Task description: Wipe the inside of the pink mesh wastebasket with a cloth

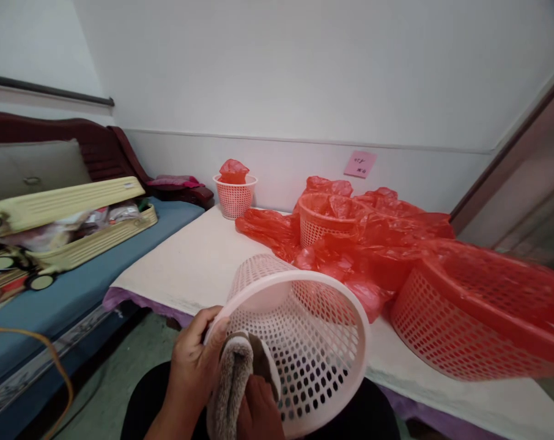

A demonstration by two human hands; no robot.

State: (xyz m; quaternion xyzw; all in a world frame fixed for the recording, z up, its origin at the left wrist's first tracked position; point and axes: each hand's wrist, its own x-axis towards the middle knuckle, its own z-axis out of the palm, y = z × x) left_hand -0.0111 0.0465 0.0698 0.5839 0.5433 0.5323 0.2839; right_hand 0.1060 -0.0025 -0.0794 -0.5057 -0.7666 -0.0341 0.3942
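A pale pink perforated plastic basket (304, 278) lies tilted over my lap, its wide mouth turned toward me. My left hand (192, 360) is closed on the left side of its rim, thumb over the edge. Just inside the mouth, my right hand (260, 406) grips a folded grey-brown cloth (233, 376) against the inner left wall. Part of the right hand is hidden by the cloth.
On the white table (176, 263) stand a small basket (235, 198) with a red bag in it, red plastic bags (378, 244) over another basket, and a large red-lined basket (469, 318). An opened yellow suitcase (75, 208) lies on the bed (98, 269) at left.
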